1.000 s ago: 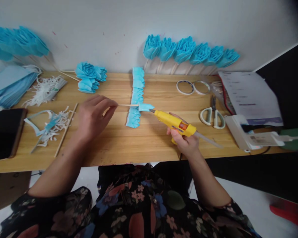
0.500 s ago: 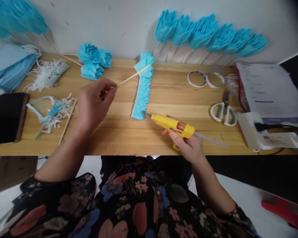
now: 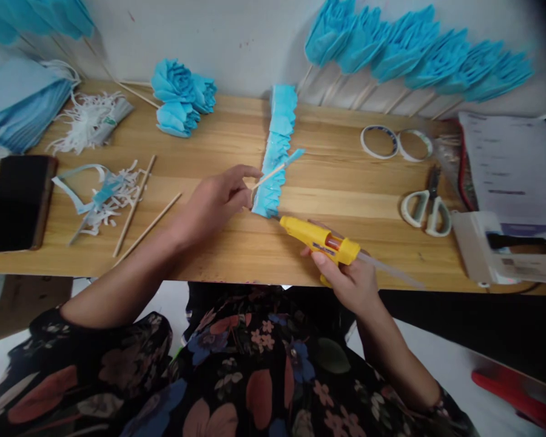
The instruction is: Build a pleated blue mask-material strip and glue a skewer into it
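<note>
My left hand [image 3: 216,203] pinches a thin wooden stick [image 3: 269,175] whose far end carries a small blue tip and lies across a long strip of folded blue paper petals [image 3: 276,150] on the wooden table [image 3: 236,243]. My right hand [image 3: 348,279] grips a yellow glue gun [image 3: 321,239] at the table's front edge. The gun's nozzle points left, just short of the strip's near end.
Blue paper flowers on sticks [image 3: 414,51] lean against the wall, and more blue flowers [image 3: 179,97] lie on the table. Scissors [image 3: 425,206], two tape rings [image 3: 394,142], papers [image 3: 512,164], loose sticks [image 3: 139,209], white shreds [image 3: 97,194] and a phone [image 3: 16,200] surround the work spot.
My left hand has brought the stick down and rightward onto the blue strip. The glue gun has drawn back from the stick's tip toward the table's front edge.
</note>
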The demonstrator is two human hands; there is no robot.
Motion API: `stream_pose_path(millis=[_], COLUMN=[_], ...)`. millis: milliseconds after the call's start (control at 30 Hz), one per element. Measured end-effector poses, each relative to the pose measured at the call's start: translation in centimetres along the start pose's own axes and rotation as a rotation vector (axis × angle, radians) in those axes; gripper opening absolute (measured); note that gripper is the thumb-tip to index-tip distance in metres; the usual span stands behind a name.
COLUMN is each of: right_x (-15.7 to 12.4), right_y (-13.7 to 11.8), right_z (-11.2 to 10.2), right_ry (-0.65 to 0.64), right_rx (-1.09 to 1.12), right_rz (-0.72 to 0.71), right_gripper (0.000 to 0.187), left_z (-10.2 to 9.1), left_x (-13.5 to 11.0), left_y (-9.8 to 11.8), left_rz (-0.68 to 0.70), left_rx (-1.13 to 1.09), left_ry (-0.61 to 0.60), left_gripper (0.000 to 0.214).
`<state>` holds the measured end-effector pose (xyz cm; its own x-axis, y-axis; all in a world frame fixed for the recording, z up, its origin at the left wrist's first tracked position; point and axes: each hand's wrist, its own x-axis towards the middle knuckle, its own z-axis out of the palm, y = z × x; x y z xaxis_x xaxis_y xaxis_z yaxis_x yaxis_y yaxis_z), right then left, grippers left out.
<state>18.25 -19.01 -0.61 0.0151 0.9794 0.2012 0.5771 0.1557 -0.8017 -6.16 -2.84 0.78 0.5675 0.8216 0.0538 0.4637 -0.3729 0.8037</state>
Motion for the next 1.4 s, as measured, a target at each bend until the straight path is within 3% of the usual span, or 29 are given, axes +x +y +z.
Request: stream_pose_path(millis=[267, 500, 767, 1400], right_x=[-1.5, -0.9, 0.5, 1.3], right_y=[0.5, 0.2, 0.0, 0.0], right_z=[-0.3, 0.2, 1.3, 1.7], right_ry=[0.032, 0.036, -0.02, -0.052], right_rx=[-0.049, -0.038, -0.033, -0.114], right_rz=[-0.023, 0.021, -0.002, 0.002], right_gripper=[0.023, 0.028, 0.026, 0.027], left_z=[1.5, 1.1, 1.6, 1.6], left_x=[-0.5, -0.5, -0.3, 0.1], left_y=[1.0, 1.0, 0.3, 0.3], left_rz=[0.021, 0.087, 0.039, 0.027], left_rx=[-0.285, -0.242, -0.17, -0.008], left_ry=[-0.18, 0.054, 0.053, 0.017], left_gripper=[0.034, 0.035, 0.036, 0.04])
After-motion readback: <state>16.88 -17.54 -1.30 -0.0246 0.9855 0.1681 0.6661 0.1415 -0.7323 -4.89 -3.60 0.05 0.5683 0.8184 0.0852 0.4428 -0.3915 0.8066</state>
